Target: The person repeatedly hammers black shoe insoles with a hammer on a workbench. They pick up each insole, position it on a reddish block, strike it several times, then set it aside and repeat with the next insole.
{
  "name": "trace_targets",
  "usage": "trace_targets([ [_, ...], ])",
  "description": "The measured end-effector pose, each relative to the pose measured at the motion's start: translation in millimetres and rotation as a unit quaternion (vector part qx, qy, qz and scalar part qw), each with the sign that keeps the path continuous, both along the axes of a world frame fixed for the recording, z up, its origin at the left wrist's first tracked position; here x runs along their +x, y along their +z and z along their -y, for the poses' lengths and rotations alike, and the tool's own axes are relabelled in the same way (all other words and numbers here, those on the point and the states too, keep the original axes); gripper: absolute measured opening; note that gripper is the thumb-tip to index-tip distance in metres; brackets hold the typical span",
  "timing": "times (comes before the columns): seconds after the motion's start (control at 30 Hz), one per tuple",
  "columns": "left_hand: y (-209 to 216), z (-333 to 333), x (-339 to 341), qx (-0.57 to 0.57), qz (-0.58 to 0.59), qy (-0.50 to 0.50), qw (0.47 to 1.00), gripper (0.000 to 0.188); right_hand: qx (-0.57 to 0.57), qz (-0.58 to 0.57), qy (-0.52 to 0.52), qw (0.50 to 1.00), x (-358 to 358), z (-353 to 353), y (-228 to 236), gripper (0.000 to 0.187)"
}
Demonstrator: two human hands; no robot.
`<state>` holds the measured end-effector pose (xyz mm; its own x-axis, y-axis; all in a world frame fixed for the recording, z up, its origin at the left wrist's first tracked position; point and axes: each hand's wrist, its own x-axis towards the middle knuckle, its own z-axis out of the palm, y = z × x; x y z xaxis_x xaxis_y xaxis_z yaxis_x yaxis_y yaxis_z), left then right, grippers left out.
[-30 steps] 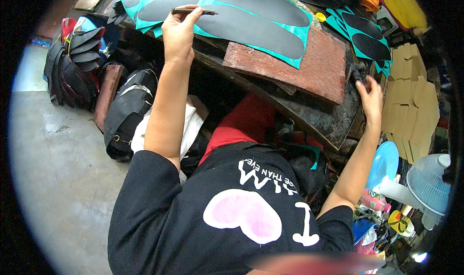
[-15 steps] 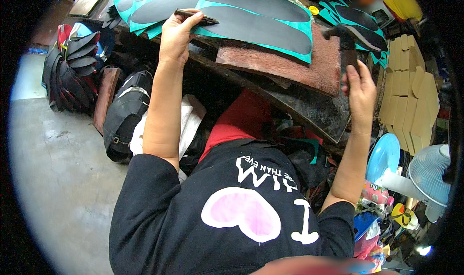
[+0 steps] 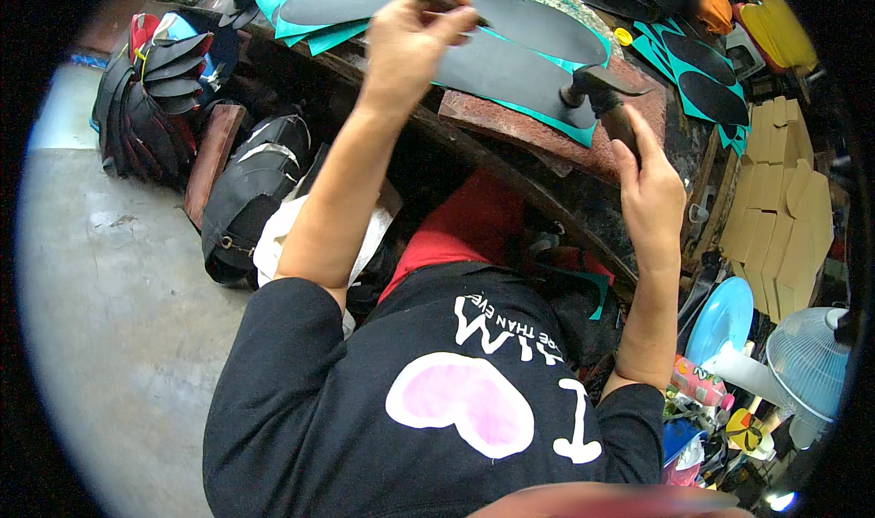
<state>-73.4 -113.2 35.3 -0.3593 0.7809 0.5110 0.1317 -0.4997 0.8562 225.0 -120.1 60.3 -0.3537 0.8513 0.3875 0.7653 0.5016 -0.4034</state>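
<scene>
My left hand (image 3: 406,53) is closed on a slim dark metal tool, possibly a punch (image 3: 439,2), pinched between thumb and fingers above the sheets; its working end is hard to make out. In my right hand (image 3: 652,185) is a claw hammer (image 3: 603,84), gripped by its dark handle. The hammer's head hovers over the right end of a black sole-shaped piece (image 3: 510,78) backed with teal sheet (image 3: 576,132). Under that sheet lies a worn reddish-brown board (image 3: 629,144) at the table's near edge.
More teal-edged black soles (image 3: 711,90) lie at the right of the table, near a small yellow ring (image 3: 623,37). Bundled black soles (image 3: 146,108) and a black bag (image 3: 246,208) stand at left. Flattened cardboard (image 3: 770,208) and a fan (image 3: 802,363) are at right.
My left hand has moved right and up over the sheets with the slim tool. The hammer has swung left and down, from the board's right edge to over the sole piece's end.
</scene>
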Motion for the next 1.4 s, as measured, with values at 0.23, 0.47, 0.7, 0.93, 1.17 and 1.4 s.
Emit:
trace_targets([
  [0.23, -23, -27, 24, -0.143, -0.025, 0.083, 0.986, 0.01, -0.072, 0.029, -0.02, 0.997, 2, 2, -3, 0.039],
  [0.47, -22, -28, 29, -0.129, -0.107, 0.129, 0.977, 0.012, -0.076, -0.049, 0.027, 0.996, -2, -10, 19, 0.037],
  [0.7, -15, -31, 42, -0.017, -0.361, 0.18, 0.915, 0.014, 0.121, -0.307, 0.137, 0.934, -28, -6, 69, 0.04],
  [0.93, -22, -33, 44, -0.059, -0.294, 0.232, 0.926, 0.015, 0.093, -0.08, 0.076, 0.99, -21, -28, 13, 0.039],
  [1.17, -25, -40, 35, -0.118, -0.102, 0.097, 0.983, 0.012, 0.033, -0.154, 0.071, 0.985, -15, -22, 33, 0.04],
  [1.4, -18, -33, 58, -0.018, -0.412, 0.183, 0.893, 0.015, 0.207, -0.229, 0.13, 0.942, -24, -8, 51, 0.041],
])
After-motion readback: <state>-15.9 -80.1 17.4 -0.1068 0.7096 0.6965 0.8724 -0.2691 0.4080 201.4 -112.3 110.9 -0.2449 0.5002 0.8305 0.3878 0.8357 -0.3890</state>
